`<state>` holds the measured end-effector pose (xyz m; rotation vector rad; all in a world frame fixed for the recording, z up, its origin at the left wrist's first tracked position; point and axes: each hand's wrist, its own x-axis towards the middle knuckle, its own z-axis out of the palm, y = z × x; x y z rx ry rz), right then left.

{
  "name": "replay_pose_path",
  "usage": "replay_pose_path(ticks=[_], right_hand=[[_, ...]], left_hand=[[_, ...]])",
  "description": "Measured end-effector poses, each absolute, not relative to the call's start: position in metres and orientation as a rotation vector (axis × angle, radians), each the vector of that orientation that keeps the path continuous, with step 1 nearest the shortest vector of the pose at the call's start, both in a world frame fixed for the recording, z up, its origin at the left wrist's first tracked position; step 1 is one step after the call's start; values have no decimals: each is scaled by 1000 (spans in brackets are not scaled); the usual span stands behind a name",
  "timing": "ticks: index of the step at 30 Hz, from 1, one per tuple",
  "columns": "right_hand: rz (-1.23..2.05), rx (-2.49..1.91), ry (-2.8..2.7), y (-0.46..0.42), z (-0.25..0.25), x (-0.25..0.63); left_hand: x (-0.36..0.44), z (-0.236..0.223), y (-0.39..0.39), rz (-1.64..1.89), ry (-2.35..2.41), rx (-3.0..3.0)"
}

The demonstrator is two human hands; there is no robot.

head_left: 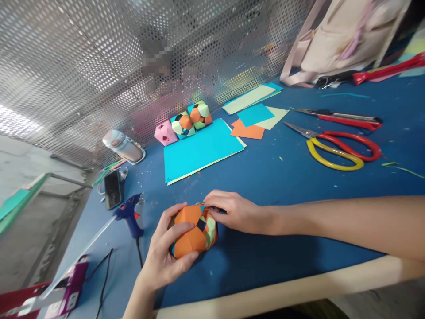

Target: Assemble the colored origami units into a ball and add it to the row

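Note:
My left hand (170, 248) is wrapped round an orange folded-paper ball (190, 243) with pale green and blue parts and a dark square opening on its right side. It keeps the ball just over the front part of the blue table. From the right, my right hand (229, 208) reaches in, its thumb and fingers pinched together at the ball's upper right edge. A small dark gap shows between those fingers; the exact piece under the fingertips is hidden. The ball's underside and far side are out of sight.
Left lie a blue glue gun (131, 213), a phone (113, 189), a bottle (123, 146) and a purple power strip (75, 283). Behind are blue sheets (202, 150), smaller paper balls (182, 125) and orange paper (248, 130). Scissors (335, 148) and a red cutter (348, 119) lie right.

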<state>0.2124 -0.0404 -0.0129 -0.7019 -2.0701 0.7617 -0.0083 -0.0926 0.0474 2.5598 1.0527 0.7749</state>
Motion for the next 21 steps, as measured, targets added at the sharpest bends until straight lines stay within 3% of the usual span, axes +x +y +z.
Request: replay_pose_path(ticks=[21], right_hand=[[835, -711, -2093, -46, -6, 218]], left_hand=[[2, 55, -92, 613, 1226, 2778]])
